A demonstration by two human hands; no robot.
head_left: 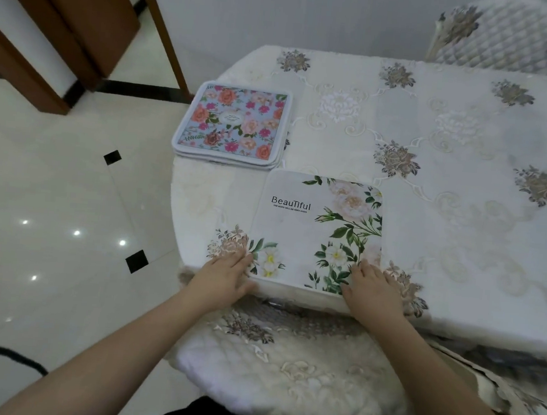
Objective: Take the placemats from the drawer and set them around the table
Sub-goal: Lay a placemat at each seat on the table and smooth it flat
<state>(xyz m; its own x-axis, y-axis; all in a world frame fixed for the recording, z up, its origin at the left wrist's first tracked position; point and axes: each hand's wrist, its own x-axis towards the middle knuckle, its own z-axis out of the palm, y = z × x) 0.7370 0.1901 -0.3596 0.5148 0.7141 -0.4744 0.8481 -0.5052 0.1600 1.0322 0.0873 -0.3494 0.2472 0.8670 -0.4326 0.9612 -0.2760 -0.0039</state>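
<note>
A white placemat point(316, 227) printed with green leaves, pale flowers and the word "Beautiful" lies flat at the table's near edge. My left hand point(226, 274) rests with straight fingers on its near left corner. My right hand point(369, 288) lies flat on its near right corner. A stack of several placemats point(233, 124), the top one blue with pink and orange flowers, sits at the table's left edge, just beyond the white one.
The table point(448, 196) wears a cream cloth with embroidered flowers. A quilted chair seat point(284, 373) is directly below my hands, and another chair point(499, 35) stands at the far side. Glossy tiled floor point(65, 222) and a brown door frame lie to the left.
</note>
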